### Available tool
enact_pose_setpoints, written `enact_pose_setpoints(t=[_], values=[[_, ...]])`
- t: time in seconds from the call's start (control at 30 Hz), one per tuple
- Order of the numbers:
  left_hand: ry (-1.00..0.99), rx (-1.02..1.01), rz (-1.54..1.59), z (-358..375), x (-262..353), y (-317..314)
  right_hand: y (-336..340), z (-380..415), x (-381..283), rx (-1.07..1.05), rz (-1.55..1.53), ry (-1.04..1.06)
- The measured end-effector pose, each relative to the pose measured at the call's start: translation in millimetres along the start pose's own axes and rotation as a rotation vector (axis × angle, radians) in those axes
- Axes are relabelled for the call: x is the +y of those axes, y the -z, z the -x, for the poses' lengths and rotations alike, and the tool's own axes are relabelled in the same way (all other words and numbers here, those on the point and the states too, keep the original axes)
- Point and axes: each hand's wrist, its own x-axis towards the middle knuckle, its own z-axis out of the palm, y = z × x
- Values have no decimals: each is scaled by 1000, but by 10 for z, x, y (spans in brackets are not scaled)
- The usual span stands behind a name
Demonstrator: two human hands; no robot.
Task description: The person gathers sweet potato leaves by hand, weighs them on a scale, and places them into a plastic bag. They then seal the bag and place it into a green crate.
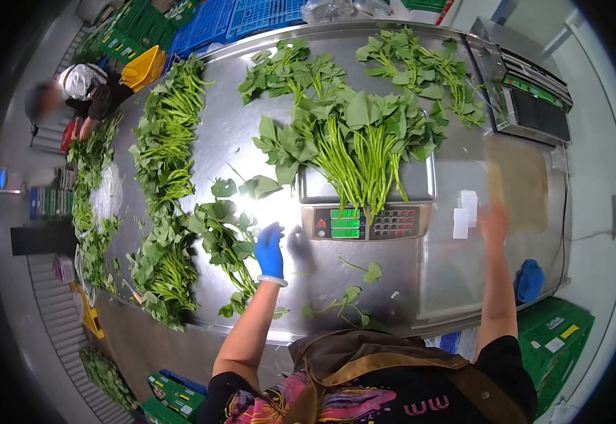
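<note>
- Head view: your left hand [270, 253], in a smooth blue glove with a pale cuff band, hangs over the shiny steel table [220, 134], fingers loosely extended and holding nothing visible.
- Your bare right hand [494, 222] is blurred beside the white slips [461, 224], thin, flat and rectangular; you cannot tell whether it grips anything.
- Before you, the big bundle of greens [357, 145] lies on the flat metal pan of the scale [424, 187], broad matte leaves fanned away from you, slender smooth stems pointing your way, a few tips overhanging the panel of lit green displays and square keys.
- Nearest your left hand, a leafy heap [220, 237] spreads limp and loose; curling thin sprigs [350, 300] lie closer to your body.
- Further left, a long row of greens [170, 134] shows densely packed stems.
- Beyond your right hand lies a flat brown sheet [530, 184]; nearer you sits a crumpled blue item [530, 281].
</note>
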Motion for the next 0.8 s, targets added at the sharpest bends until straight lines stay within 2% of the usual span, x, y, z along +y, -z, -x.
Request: enact_pose_setpoints(t=[0.07,0.1,0.2,0.27,0.33,0.37,0.43,0.57,0.63,0.73,0.8], values=[[-71,39,-70,-95,-125,137,-175,-54,191,-51,42,-4],[-180,53,-199,-191,-215,189,-233,-111,253,-70,40,-10],[-496,81,-509,-296,355,-118,-237,-186,343,-90,59,-5],[-862,3,-599,-428,795,-393,52,-216,286,-55,96,57],[-1067,-76,-847,-571,1146,-635,263,-123,236,-237,135,258],[-1084,-60,-930,-682,1172,-774,407,-43,189,-328,155,352],[-1084,-45,-1117,-892,1176,-1028,1429,366,-590,-506,91,350],[-1065,-87,-1334,-1053,1069,-1136,1864,794,-1310,-270,-399,656],[-1077,-102,-1265,-857,1192,-1038,2079,862,-1750,-203,-509,742],[-1095,-109,-1223,-519,1211,-847,2329,868,-2477,36,-738,931],[-1023,-213,-973,-292,1213,-786,2332,812,-2916,133,-894,996]])
